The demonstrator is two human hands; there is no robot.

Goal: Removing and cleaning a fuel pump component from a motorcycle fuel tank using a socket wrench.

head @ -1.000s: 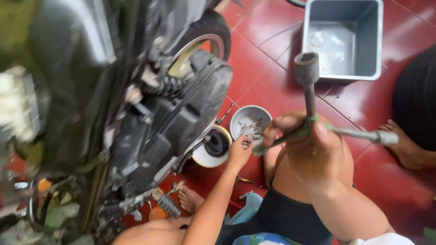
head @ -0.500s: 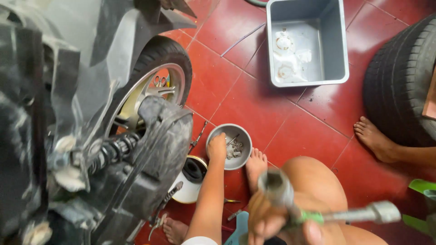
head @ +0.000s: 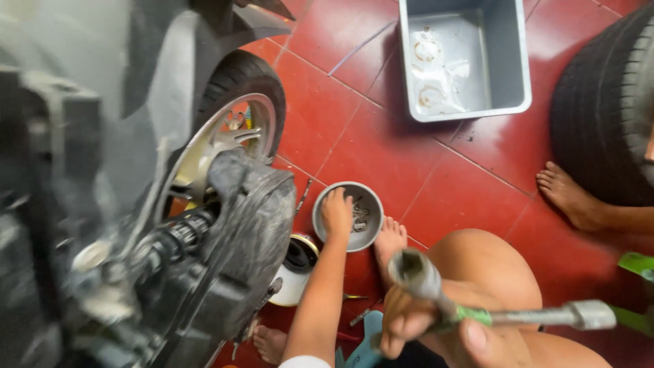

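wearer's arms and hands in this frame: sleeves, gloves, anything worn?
Both hands are bare, no gloves. The left hand sits at the end of a long bare forearm; a white sleeve edge shows at the bottom of the frame. The right hand is close to the camera and blurred; no sleeve shows on that arm. No rings, watch or bands can be made out on either.

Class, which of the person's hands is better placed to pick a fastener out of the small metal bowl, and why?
Left. The left hand already reaches into the metal bowl of small parts, while the right hand holds the socket wrench.
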